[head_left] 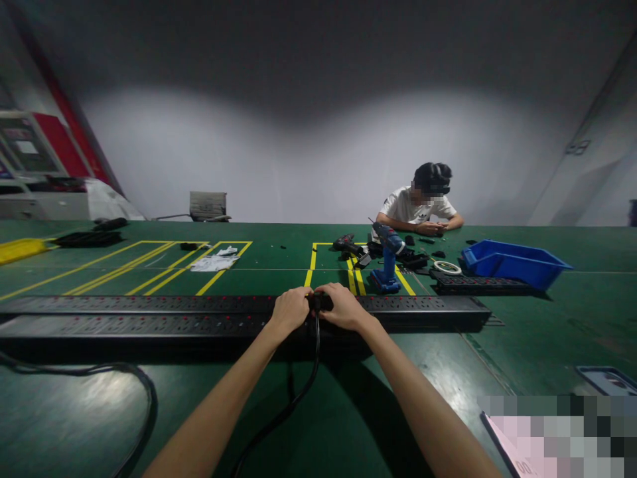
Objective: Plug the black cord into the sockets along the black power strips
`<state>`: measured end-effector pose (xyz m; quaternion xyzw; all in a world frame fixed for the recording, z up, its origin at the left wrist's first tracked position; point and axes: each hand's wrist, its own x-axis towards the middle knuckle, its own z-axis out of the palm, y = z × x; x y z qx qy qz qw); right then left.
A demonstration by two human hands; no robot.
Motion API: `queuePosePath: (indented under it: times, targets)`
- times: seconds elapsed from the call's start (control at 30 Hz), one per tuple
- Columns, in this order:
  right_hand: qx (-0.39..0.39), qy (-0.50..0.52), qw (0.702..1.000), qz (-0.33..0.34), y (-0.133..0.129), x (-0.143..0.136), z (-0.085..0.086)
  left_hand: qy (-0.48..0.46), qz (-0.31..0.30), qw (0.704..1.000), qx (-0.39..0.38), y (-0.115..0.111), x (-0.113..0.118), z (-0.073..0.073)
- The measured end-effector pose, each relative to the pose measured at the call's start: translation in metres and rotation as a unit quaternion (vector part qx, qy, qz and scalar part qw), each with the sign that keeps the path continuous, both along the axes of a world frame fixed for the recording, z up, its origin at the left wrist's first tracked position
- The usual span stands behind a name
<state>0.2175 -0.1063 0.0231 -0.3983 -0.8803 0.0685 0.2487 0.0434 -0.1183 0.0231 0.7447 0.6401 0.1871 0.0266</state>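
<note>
Both hands meet over two long black power strips lying side by side, a rear power strip (418, 304) and a front power strip (149, 326), with rows of sockets and small red marks. My left hand (291, 308) and my right hand (344, 307) close from either side on a black plug (321, 303), right at the strips. Whether its pins sit in a socket is hidden by the fingers. From the plug a black cable (316, 355) hangs toward me and curves down to the left. The left end of the front strip runs out of view.
Another black cable (144, 378) loops at left. Beyond the strips stand a blue cordless drill (387, 255), a second drill (347, 244), a tape roll (446, 267) and a blue bin (515, 262). A person (418, 206) sits across the green table (408, 372). A phone (610, 382) lies at right.
</note>
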Motion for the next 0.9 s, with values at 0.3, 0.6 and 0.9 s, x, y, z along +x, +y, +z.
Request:
queuePosePath:
  times: [0.3, 0.6, 0.9]
  targets:
    - [0.046, -0.080, 0.996, 0.008, -0.009, -0.003, 0.008, 0.011, -0.002, 1.000, 0.001, 0.001, -0.001, -0.002]
    - [0.021, -0.066, 0.998, -0.006, -0.005, -0.002, 0.004, 0.010, -0.014, 1.000, 0.008, 0.003, -0.002, -0.005]
    - [-0.107, 0.113, 0.986, 0.054, 0.009, 0.005, -0.002, 0.011, -0.019, 1.000, 0.009, 0.003, -0.003, -0.004]
